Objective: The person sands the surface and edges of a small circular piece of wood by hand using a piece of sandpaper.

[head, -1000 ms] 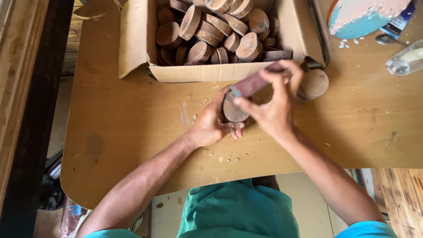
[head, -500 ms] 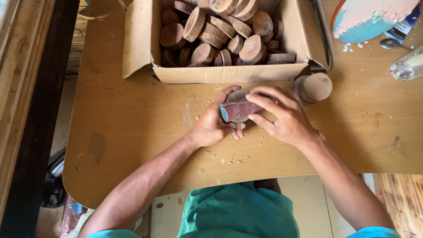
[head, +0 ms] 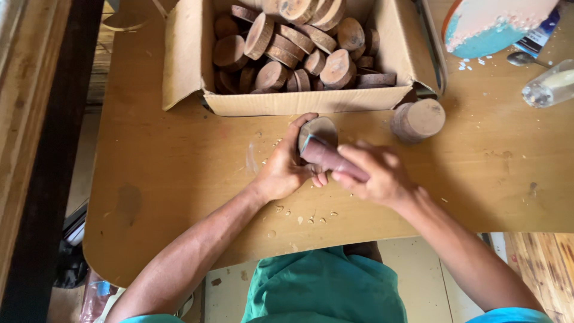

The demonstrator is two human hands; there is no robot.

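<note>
Left hand (head: pixel 284 170) clasping round brown wooden disc (head: pixel 320 130) on edge, mid-table, just near of open cardboard box (head: pixel 299 101). Right hand (head: pixel 373 173) gripping folded reddish-brown sandpaper strip (head: pixel 326 157) against disc. Second round wooden disc (head: pixel 418 119) lying right.

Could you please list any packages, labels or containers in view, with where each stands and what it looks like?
Cardboard box: far side of the table, open, brown, rectangular, full of round wood slices.
Clear bottle: right edge, lying on its side, transparent.
Dark blue package: top right corner, mostly hidden under a round teal and pink board; kind unclear.
No signs or screens.
</note>
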